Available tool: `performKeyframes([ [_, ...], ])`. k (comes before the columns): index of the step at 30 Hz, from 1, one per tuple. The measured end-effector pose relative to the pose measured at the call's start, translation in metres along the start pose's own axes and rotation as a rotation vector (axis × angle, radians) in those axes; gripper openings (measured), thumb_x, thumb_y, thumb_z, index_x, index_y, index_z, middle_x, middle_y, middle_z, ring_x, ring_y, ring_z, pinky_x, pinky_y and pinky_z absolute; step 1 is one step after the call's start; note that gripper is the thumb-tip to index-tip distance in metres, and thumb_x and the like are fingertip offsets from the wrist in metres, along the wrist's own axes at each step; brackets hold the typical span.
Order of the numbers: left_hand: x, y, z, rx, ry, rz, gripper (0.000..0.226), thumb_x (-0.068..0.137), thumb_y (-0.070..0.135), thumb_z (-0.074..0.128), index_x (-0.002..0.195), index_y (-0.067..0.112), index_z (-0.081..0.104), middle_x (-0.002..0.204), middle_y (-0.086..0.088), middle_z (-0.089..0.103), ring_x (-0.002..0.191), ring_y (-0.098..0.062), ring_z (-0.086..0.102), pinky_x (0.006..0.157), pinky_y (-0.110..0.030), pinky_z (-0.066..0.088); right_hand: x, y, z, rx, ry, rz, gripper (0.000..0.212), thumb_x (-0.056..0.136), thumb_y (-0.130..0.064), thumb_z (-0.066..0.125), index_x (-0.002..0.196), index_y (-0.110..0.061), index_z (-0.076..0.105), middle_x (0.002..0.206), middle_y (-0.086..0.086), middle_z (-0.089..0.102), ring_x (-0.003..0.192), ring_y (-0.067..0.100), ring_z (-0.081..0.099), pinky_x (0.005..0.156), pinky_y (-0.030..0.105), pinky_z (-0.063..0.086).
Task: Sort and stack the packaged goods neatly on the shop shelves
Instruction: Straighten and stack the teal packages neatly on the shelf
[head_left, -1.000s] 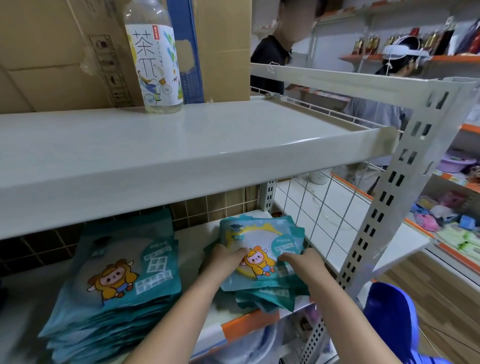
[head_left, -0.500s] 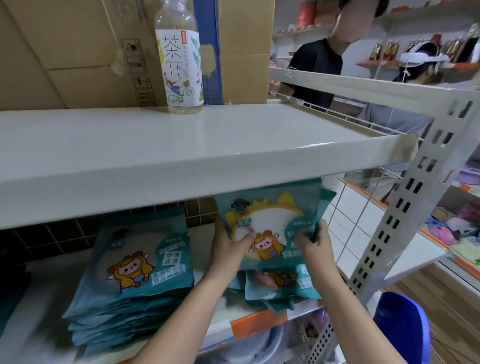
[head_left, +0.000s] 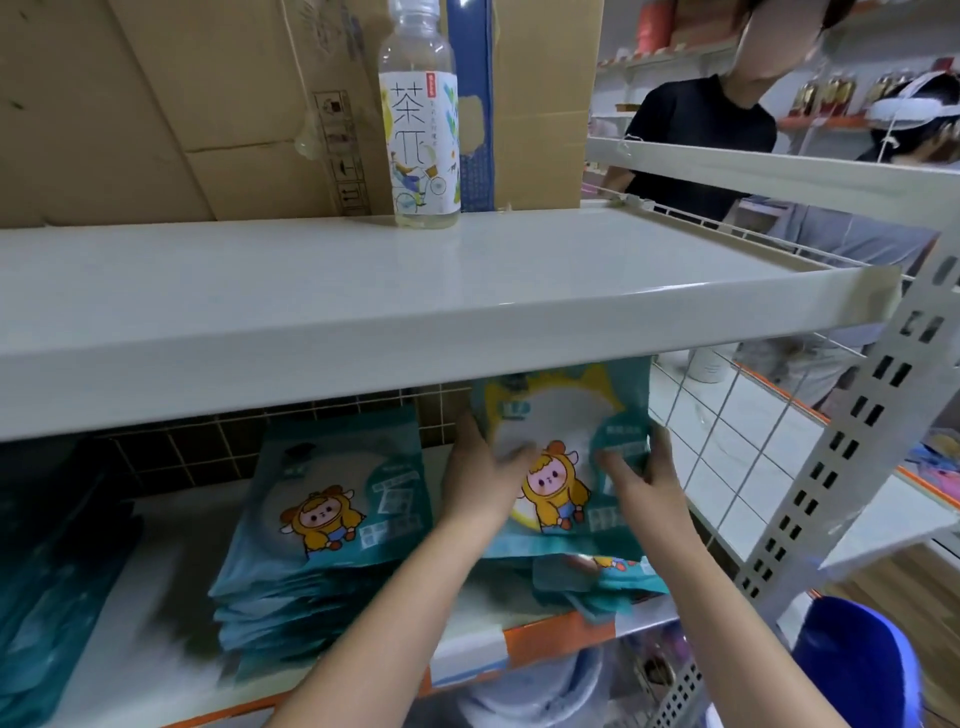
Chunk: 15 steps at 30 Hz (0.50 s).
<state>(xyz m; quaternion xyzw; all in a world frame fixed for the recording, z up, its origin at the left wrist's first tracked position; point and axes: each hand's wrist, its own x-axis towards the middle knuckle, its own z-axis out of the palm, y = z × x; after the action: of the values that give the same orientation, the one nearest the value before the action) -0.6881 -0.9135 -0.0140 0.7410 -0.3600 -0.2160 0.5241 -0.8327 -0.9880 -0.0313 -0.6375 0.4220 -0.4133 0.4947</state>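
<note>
L hand grips teal packet left edge, thumb on front | R hand pinches right edge | packet raised, frame centre-right, over 1 loose pile | 1 neat stack centre-left | 1 bottle top shelf

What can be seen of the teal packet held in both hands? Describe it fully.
The teal packet is a flat, glossy, plastic-looking pouch with a white, yellow-rimmed circle and a cartoon figure in a yellow hood. It is tilted up, its top edge hidden behind the upper shelf. The left hand and right hand grip its sides above a messy pile of like packets.
</note>
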Motion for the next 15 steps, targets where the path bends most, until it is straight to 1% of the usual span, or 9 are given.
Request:
performKeyframes([
  [2,-0.002,0.014,-0.026,0.016,0.027,-0.002,0.077,0.082,0.030,0.073,0.142,0.017,0.026,0.113,0.004,0.055,0.097,-0.018,0.056,0.081,-0.025,0.045,0.002,-0.016,0.011,-0.051,-0.052,0.005,0.037,0.092,-0.027,0.058,0.124,-0.032,0.040,0.108,-0.006,0.059,0.096,0.016,0.060,0.079,0.033,0.049],
  [4,-0.003,0.021,-0.057,0.035,0.048,-0.021,0.070,0.080,0.030,0.075,0.134,0.015,0.033,0.110,0.004,0.053,0.092,-0.015,0.052,0.079,-0.027,0.043,0.003,-0.031,0.026,-0.068,-0.133,0.038,0.033,0.091,-0.031,0.059,0.120,-0.032,0.042,0.111,-0.003,0.058,0.099,0.020,0.060,0.087,0.038,0.050],
  [5,-0.004,0.022,-0.073,0.046,0.056,-0.034,0.064,0.079,0.031,0.076,0.128,0.015,0.038,0.107,0.004,0.055,0.090,-0.015,0.054,0.077,-0.028,0.044,0.003,-0.037,0.035,-0.071,-0.181,0.057,0.031,0.090,-0.033,0.059,0.116,-0.033,0.042,0.108,-0.003,0.058,0.097,0.019,0.060,0.086,0.036,0.050],
  [7,-0.004,0.018,-0.105,0.073,0.071,-0.062,0.052,0.079,0.033,0.075,0.117,0.017,0.045,0.098,0.007,0.057,0.083,-0.012,0.057,0.071,-0.027,0.046,-0.001,-0.049,0.057,-0.097,-0.269,0.086,0.028,0.091,-0.036,0.059,0.114,-0.033,0.042,0.102,-0.005,0.057,0.090,0.013,0.060,0.078,0.029,0.049],
  [9,-0.004,0.008,-0.133,0.101,0.087,-0.105,0.043,0.079,0.035,0.075,0.110,0.016,0.051,0.095,0.004,0.061,0.081,-0.013,0.061,0.067,-0.027,0.049,-0.004,-0.054,0.081,-0.154,-0.335,0.083,0.032,0.091,-0.039,0.056,0.121,-0.028,0.048,0.108,-0.004,0.060,0.094,0.015,0.060,0.084,0.031,0.048],
  [10,-0.005,0.002,-0.145,0.107,0.095,-0.135,0.042,0.079,0.035,0.075,0.108,0.015,0.054,0.095,0.001,0.063,0.082,-0.016,0.064,0.069,-0.030,0.053,-0.006,-0.056,0.094,-0.191,-0.370,0.085,0.035,0.092,-0.040,0.054,0.124,-0.026,0.050,0.110,-0.004,0.060,0.097,0.017,0.060,0.087,0.033,0.045],
  [12,-0.005,-0.011,-0.165,0.104,0.107,-0.178,0.038,0.078,0.035,0.076,0.104,0.014,0.057,0.093,-0.003,0.066,0.081,-0.020,0.066,0.074,-0.037,0.056,-0.011,-0.060,0.115,-0.238,-0.446,0.074,0.027,0.095,-0.037,0.049,0.118,-0.023,0.053,0.104,-0.003,0.058,0.093,0.016,0.056,0.085,0.029,0.040],
  [13,-0.005,-0.019,-0.172,0.098,0.111,-0.196,0.036,0.079,0.034,0.076,0.104,0.014,0.059,0.093,-0.004,0.067,0.080,-0.020,0.067,0.076,-0.038,0.056,-0.014,-0.061,0.124,-0.252,-0.478,0.062,0.020,0.097,-0.034,0.048,0.112,-0.022,0.054,0.100,-0.002,0.057,0.089,0.014,0.055,0.083,0.027,0.038],
  [15,-0.005,-0.033,-0.182,0.101,0.127,-0.241,0.039,0.081,0.034,0.074,0.111,0.013,0.061,0.097,-0.004,0.068,0.080,-0.019,0.066,0.074,-0.035,0.055,-0.018,-0.063,0.140,-0.289,-0.513,0.037,0.021,0.098,-0.029,0.046,0.109,-0.016,0.057,0.099,0.002,0.060,0.083,0.013,0.053,0.077,0.025,0.039],
])
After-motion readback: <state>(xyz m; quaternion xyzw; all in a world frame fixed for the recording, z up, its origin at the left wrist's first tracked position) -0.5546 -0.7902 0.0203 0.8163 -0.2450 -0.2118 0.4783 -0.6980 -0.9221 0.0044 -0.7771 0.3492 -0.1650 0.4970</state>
